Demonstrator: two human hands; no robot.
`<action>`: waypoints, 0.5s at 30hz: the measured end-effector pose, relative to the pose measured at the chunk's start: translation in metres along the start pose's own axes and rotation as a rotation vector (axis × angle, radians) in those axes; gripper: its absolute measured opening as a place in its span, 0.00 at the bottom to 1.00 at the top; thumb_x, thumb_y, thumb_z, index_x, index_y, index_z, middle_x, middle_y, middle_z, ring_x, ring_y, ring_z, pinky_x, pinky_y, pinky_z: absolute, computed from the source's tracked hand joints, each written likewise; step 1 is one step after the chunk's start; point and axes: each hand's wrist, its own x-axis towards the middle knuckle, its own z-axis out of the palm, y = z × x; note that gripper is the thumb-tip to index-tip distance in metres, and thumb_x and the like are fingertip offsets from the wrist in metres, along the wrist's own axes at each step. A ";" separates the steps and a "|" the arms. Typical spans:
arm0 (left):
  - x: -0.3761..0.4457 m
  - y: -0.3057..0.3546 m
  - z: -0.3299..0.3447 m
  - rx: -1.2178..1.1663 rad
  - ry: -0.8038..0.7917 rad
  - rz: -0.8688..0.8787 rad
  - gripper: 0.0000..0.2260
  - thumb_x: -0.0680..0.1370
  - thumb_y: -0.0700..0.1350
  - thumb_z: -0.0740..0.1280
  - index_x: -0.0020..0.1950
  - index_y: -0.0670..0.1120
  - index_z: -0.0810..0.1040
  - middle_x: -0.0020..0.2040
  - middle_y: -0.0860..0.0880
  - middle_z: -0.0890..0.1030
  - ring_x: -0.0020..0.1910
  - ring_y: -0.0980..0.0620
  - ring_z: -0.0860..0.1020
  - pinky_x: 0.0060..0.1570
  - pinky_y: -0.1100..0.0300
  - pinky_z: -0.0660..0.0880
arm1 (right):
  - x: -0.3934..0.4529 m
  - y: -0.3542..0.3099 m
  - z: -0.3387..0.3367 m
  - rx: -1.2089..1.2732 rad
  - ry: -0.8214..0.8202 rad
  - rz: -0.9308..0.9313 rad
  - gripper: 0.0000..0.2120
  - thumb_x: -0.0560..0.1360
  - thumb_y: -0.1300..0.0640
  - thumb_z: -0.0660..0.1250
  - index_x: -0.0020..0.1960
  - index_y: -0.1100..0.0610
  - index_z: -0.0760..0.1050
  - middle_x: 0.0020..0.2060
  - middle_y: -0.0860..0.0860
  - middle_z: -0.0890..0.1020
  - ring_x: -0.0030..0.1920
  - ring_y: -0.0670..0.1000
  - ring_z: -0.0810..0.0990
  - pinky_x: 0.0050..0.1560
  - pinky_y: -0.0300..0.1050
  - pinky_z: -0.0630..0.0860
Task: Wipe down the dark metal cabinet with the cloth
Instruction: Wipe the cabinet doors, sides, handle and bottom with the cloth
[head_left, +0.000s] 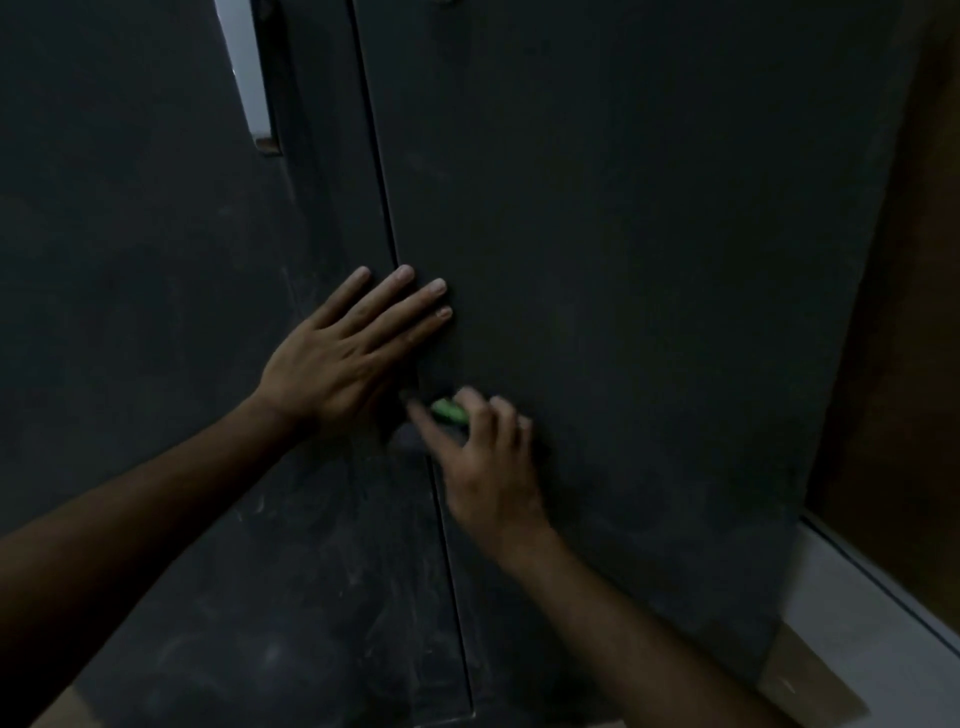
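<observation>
The room is dim, with a brown wooden panel (904, 291) at the right side, a pale floor (852, 613) below it, and a narrow strip of white wall (244, 78) at upper left.

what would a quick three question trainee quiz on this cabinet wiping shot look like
1. True or false: the left hand lies flat across the seam between the cabinet doors.
2. What colour is the cloth in the right hand?
A red
B green
C white
3. Fill in: the pale handle sits on the ____ door.

Key: 1 true; 2 B; 3 left
</observation>
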 end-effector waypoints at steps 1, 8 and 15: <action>0.000 0.001 0.000 0.000 -0.001 -0.005 0.26 0.87 0.49 0.51 0.86 0.46 0.57 0.86 0.45 0.57 0.85 0.41 0.55 0.82 0.39 0.54 | -0.024 0.004 0.003 -0.012 -0.056 -0.122 0.27 0.78 0.57 0.60 0.75 0.42 0.70 0.67 0.56 0.66 0.58 0.60 0.70 0.53 0.56 0.74; 0.003 0.013 -0.001 -0.046 0.055 -0.092 0.25 0.88 0.50 0.50 0.85 0.46 0.59 0.85 0.45 0.59 0.85 0.42 0.54 0.82 0.39 0.51 | -0.048 0.080 -0.021 0.038 0.059 0.311 0.33 0.69 0.66 0.71 0.71 0.44 0.76 0.64 0.57 0.71 0.54 0.61 0.71 0.50 0.57 0.76; 0.010 0.092 0.011 -0.233 0.179 -0.253 0.23 0.84 0.45 0.61 0.79 0.40 0.70 0.82 0.40 0.64 0.83 0.39 0.60 0.81 0.36 0.54 | -0.110 0.049 -0.004 -0.033 -0.201 -0.166 0.30 0.71 0.57 0.70 0.71 0.40 0.75 0.64 0.55 0.74 0.55 0.58 0.73 0.51 0.52 0.76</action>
